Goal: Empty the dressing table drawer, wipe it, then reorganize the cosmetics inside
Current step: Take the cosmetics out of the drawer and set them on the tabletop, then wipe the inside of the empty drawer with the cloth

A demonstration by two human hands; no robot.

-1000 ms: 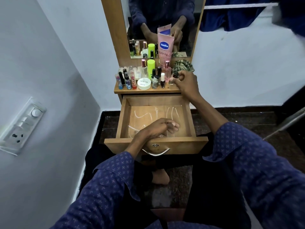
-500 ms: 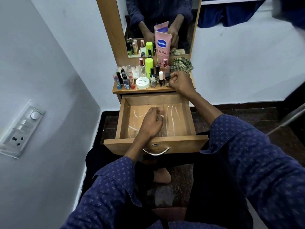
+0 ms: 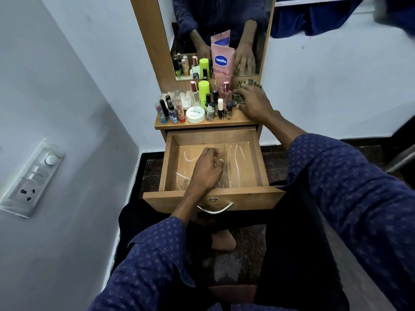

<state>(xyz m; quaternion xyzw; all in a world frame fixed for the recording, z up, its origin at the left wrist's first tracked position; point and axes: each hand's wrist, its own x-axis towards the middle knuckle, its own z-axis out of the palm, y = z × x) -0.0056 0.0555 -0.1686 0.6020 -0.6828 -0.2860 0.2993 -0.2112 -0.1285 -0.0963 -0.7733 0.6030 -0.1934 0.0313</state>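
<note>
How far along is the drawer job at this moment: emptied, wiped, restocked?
Emptied: the drawer holds no cosmetics, which stand in rows on the tabletop, the Vaseline tube behind them. In hand: the right hand is on the patterned cloth by the mirror, while the left hand rests loosely curled inside the drawer. Left: white streaks on the drawer floor suggest wiping is still due, then restocking.

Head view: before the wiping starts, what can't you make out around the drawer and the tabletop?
- Drawer floor under the left hand: hidden by the hand.
- Patterned cloth: partly covered by the right hand, so the grip is unclear.
- Small bottles: labels too small to read.
- Vaseline tube: lower text hidden behind the bottles.
</note>
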